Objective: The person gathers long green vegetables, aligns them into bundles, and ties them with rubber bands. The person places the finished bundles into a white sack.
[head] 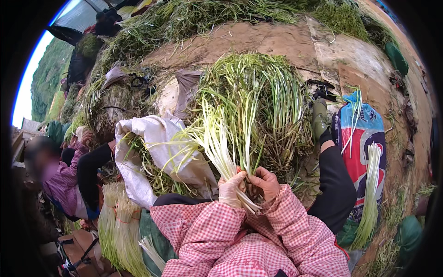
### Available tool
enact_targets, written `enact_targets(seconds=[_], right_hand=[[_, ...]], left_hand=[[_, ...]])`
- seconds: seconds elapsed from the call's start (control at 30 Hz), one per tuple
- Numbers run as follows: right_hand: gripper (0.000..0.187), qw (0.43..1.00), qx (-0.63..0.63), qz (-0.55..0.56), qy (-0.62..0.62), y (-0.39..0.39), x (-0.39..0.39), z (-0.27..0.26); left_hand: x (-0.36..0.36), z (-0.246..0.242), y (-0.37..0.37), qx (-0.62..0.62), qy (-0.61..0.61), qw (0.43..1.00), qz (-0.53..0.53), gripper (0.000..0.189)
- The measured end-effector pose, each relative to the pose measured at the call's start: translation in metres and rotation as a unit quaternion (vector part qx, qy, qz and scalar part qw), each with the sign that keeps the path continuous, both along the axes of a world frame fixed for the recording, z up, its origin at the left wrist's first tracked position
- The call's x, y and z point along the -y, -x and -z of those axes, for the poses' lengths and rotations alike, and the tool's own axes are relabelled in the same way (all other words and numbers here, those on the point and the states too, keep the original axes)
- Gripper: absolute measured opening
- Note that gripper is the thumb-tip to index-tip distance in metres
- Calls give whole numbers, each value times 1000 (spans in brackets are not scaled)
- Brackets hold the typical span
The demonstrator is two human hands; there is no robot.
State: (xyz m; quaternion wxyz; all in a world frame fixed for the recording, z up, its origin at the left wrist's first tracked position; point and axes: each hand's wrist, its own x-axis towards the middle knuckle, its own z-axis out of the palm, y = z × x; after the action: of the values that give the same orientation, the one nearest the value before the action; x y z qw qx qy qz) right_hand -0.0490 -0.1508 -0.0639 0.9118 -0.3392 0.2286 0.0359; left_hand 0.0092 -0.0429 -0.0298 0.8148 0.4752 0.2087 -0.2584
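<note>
My left hand (232,190), in a thin pale glove, grips a bunch of long white-stemmed leafy stalks (218,149) with yellow-green tips. Close against it on the right, my bare right hand (265,183) pinches the base of a few greener stalks (246,138), whose lower ends look dark and rooty. The stem ends of the white bunch stick out below both hands. Just beyond lies a large heap of uncleaned green stalks (283,104) with brown roots. A white woven sack (166,138) holding loose leaves lies left of my hands.
Tied bundles of pale stalks (126,221) stand at lower left. White stalks (372,183) lie on a printed sack (358,128) at right, past my leg. Another person (69,176) sits at far left. Loose greens (193,24) line the back of the brown ground sheets (249,39).
</note>
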Motion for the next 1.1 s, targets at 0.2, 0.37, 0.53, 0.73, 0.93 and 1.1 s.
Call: enact_targets(seconds=[0.2, 0.37, 0.53, 0.73, 0.93, 1.1], right_hand=[[11, 1000, -6, -1, 2, 1, -1, -5], [18, 998, -30, -11, 51, 1, 2, -1], [17, 1000, -5, -13, 23, 2, 6, -6], [13, 989, -76, 6, 126, 8, 3, -9], [12, 992, -77, 8, 98, 14, -9, 8], [12, 973, -174, -36, 148, 38, -11, 43]], left_hand=[[-2, 2, -1, -52, 9, 999, -2, 17], [-4, 12, 3, -39, -37, 998, 37, 19], [-2, 17, 7, -36, -79, 995, 49, 16], [-2, 3, 5, 19, -105, 994, 13, 17], [-1, 6, 7, 24, -104, 994, 36, 16], [-8, 0, -7, 77, -53, 996, -1, 12]])
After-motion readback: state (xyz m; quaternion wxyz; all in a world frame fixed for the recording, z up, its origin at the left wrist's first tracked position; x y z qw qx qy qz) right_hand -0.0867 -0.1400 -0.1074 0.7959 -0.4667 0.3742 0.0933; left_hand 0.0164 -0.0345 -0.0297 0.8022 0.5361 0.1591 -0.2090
